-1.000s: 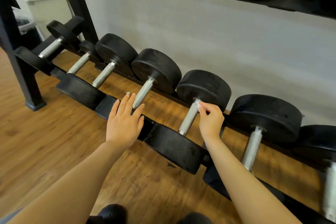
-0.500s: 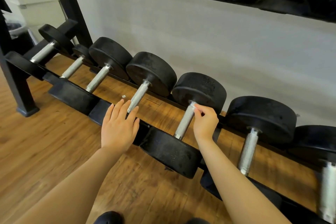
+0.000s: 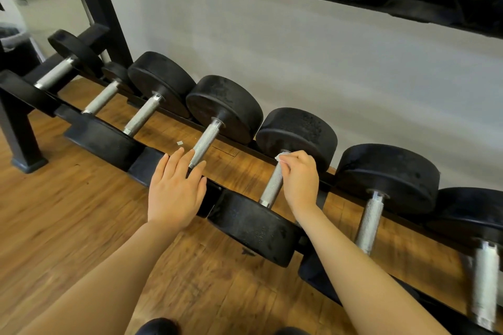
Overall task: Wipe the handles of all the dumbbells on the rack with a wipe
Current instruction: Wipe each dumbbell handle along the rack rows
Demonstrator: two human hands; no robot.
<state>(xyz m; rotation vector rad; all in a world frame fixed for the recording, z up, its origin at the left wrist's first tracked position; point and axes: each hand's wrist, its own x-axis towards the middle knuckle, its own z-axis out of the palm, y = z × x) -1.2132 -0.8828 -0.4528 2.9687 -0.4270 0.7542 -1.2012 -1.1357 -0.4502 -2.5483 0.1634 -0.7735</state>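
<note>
In the head view, the right hand [image 3: 299, 179] sits at the far end of one dumbbell handle [image 3: 272, 185], just under the rear weight head, with its fingers curled around the bar and a small white wipe [image 3: 281, 157] pinched against the metal; only a corner of the wipe shows above the fingers. Compared with a second ago the hand stays at that same upper end of the bar, its grip a little more closed around it, so the stroke down toward the front rail of the rack [image 3: 152, 168] seems not yet made. The left hand [image 3: 175, 193] lies flat, fingers straight and together, holding nothing; it rests on the front rail beside the neighbouring handle [image 3: 205, 143], as it did before, apparently for support.

The knurled length below the right hand is bare, so this handle looks only partly wiped. Two more handles lie toward the rack's right end [image 3: 370, 223] and three toward its left, and nothing shows which are already clean.
</note>
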